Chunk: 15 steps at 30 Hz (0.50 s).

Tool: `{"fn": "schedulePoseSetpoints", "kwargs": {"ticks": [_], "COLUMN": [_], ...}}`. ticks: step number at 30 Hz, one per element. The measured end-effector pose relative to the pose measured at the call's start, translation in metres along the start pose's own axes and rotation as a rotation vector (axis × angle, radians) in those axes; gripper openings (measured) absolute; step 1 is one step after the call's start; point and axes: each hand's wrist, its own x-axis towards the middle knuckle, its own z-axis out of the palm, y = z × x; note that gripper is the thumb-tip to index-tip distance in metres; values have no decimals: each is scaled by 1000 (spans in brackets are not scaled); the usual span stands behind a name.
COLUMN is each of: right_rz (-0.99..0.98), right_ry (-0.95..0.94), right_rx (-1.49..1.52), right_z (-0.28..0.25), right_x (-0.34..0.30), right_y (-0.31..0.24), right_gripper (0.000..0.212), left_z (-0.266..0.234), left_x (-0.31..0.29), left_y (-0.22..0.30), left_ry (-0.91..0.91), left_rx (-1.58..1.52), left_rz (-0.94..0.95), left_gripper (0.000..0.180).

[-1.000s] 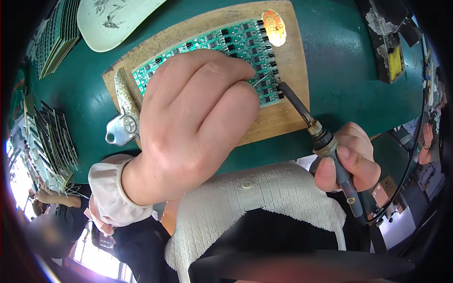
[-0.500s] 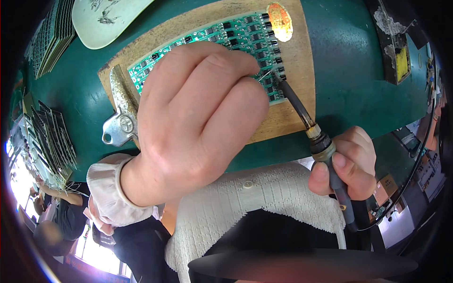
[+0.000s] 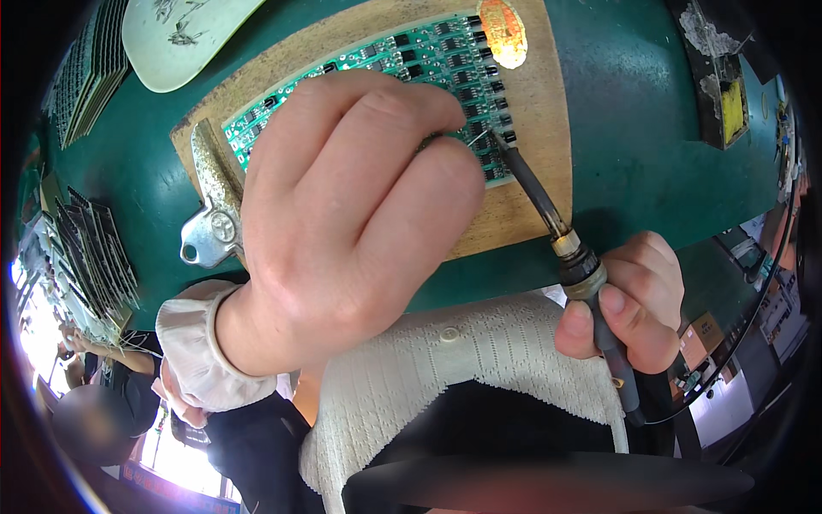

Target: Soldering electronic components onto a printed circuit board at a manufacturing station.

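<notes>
The left hand lies curled over the green circuit board, fingertips pinching a thin solder wire out toward three o'clock. The right hand, wrapped around the soldering iron, angles its tip toward eleven o'clock to meet that wire. The board rests on a wooden block, beside a metal clamp at nine o'clock.

Scene evenly and brightly lit from above. Strong blown-out glare at the lower left rim. Heavy fisheye bending toward a black vignette at all corners. The left hand, close to the lens, is slightly soft; the circuit board reads sharp. Shadows faint.
</notes>
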Motion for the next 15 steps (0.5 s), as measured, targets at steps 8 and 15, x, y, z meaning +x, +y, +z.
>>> {"fn": "schedulePoseSetpoints", "kwargs": {"ticks": [8,15], "right_rz": [-58,-9], "right_ry": [27,3], "right_rx": [-36,3], "right_z": [4,1], "right_x": [-1,0], "right_y": [2,-2], "right_gripper": [38,37], "left_z": [-3,-4], "left_x": [-1,-3], "left_y": [2,2], "left_ry": [-15,-24], "left_rx": [-18,1], "left_rz": [-4,-23], "left_gripper": [20,20]}}
